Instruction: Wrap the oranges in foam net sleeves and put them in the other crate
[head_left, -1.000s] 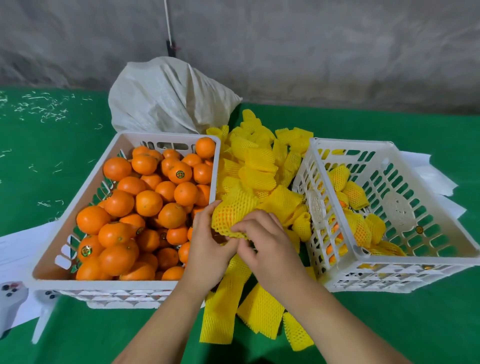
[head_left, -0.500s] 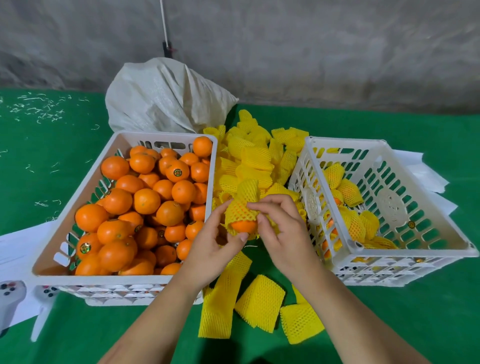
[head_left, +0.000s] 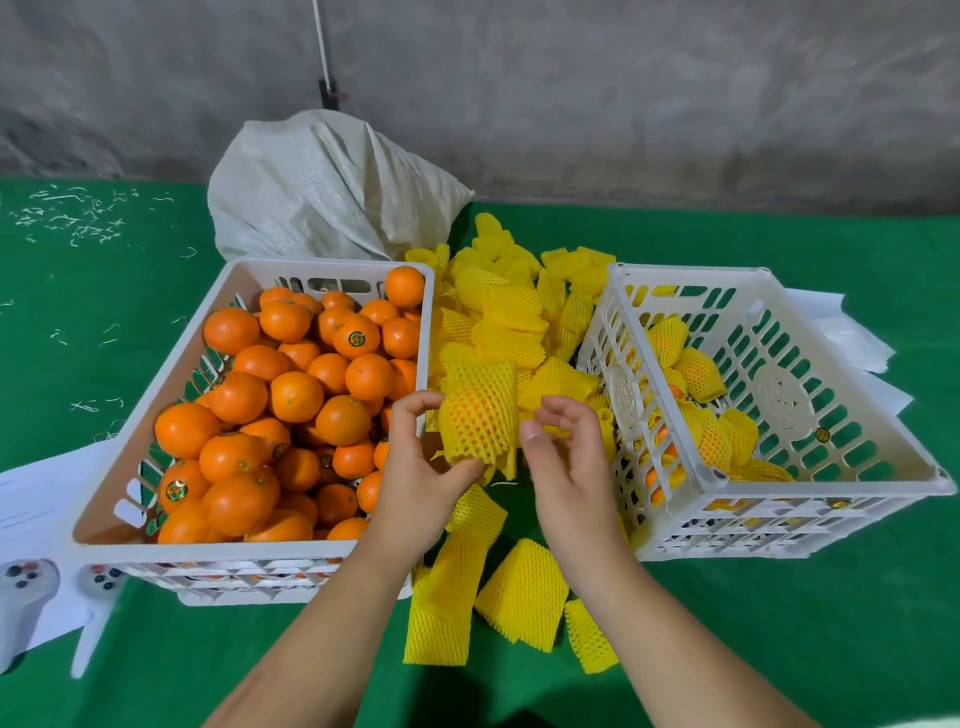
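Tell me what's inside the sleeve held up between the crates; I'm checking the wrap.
An orange shows through the mesh of the foam net sleeve, which the left hand holds. The sleeve covers most of its skin.

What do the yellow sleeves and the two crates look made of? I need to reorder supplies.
Yellow sleeves: apparently soft foam netting, matte, an open diamond mesh that stretches over the orange. Left crate and right crate: seemingly rigid moulded plastic, white, slightly glossy, with slotted walls.

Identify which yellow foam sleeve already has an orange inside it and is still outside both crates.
The sleeve held by the left hand, between the crates. Orange shows through its mesh; the loose sleeves around it lie flat and empty.
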